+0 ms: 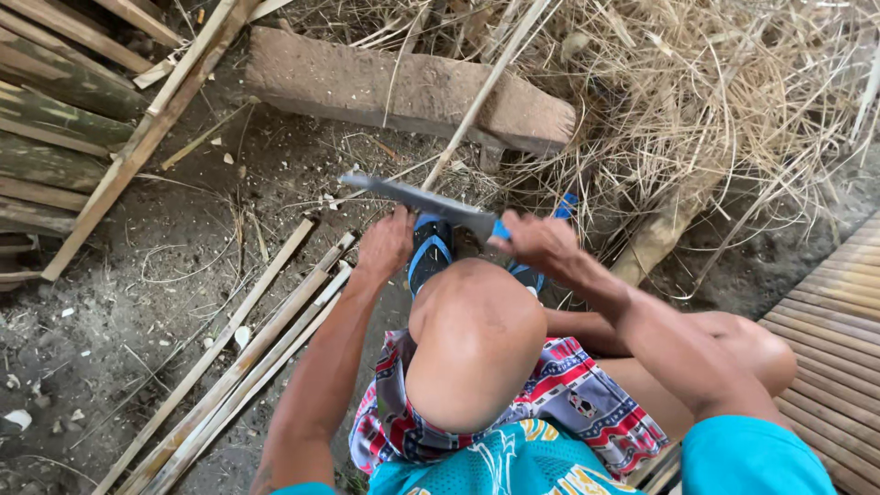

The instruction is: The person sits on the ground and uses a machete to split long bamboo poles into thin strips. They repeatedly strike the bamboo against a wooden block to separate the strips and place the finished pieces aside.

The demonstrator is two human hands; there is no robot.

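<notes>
My right hand (541, 243) grips the handle of a broad grey chopping blade (417, 199) held level above the ground. My left hand (385, 243) sits just under the blade, fingers closed around the near end of a thin bamboo strip (483, 92) that runs up and away to the right. My bent knee (472, 339) is directly below both hands, and a blue-strapped sandal (429, 252) shows between them.
Several split bamboo strips (247, 362) lie on the dirt at left. A worn block of wood or stone (403, 87) lies ahead, dry straw (715, 92) at the top right, stacked bamboo slats (55, 119) at far left, a slatted bamboo platform (839, 348) at right.
</notes>
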